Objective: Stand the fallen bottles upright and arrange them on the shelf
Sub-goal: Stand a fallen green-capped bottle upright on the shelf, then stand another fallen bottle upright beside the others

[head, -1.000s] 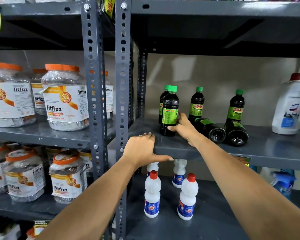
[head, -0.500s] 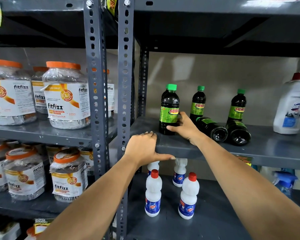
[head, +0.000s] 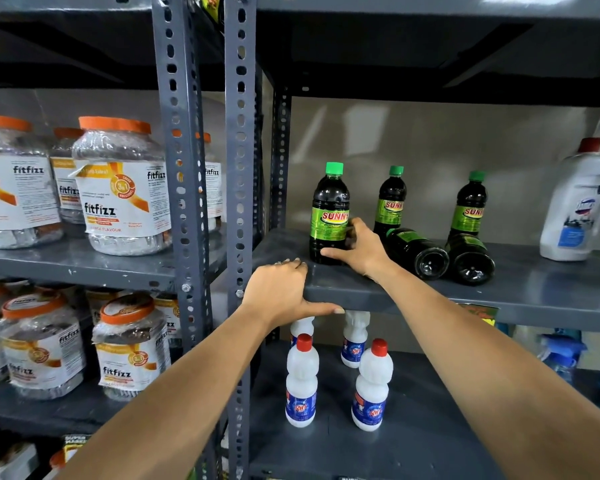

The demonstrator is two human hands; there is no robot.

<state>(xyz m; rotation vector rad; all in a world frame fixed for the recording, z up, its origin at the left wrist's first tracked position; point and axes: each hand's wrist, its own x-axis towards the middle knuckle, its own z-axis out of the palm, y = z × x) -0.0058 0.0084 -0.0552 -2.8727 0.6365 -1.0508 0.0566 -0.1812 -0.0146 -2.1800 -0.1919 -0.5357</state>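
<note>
Dark green-capped Sunny bottles stand on the grey middle shelf [head: 534, 292]. My right hand [head: 359, 249] grips the lower part of the front left bottle [head: 329, 211], which stands upright. Behind it to the right, two more bottles stand upright: one [head: 391, 199] in the middle and one [head: 470, 204] further right. Two fallen bottles lie on their sides with bases toward me: one [head: 418, 252] just right of my right hand, the other [head: 470, 259] beside it. My left hand [head: 281, 294] clasps the shelf's front edge, thumb under the lip.
A large white jug with a red cap [head: 575, 202] stands at the shelf's right end. White red-capped bottles [head: 300, 382] stand on the shelf below. Orange-lidded fitfizz jars [head: 122, 188] fill the left rack. Perforated steel uprights [head: 238, 168] divide the racks.
The front left bottle has been turned so its Sunny label faces me and now hides the bottle behind it. My left hand has stayed on the shelf edge.
</note>
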